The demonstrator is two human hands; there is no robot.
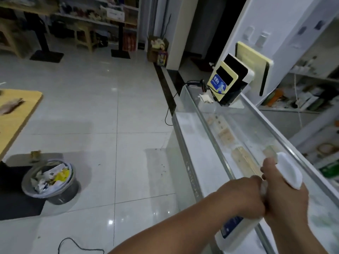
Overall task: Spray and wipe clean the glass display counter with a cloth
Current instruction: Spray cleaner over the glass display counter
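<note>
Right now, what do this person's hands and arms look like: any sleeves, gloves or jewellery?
The left hand and right hand are bare, with no gloves. No ring, watch or band shows on the parts in view. The left forearm and right forearm are uncovered to the frame edge, so no sleeve is visible.

The spray bottle [233, 239] is white with a dark blue label [232, 226]. The cloth [289, 171] is white. The glass worktop [244, 123] is clear with a pale grey-green tint. The payment terminal [212, 79] is pale yellow with a black screen [224, 74] and a blue sticker [219, 85]. The floor [102, 107] is glossy white tile crossed by thin grey lines. The bin [64, 195] is grey, holding white and yellow scraps [61, 176].
</note>
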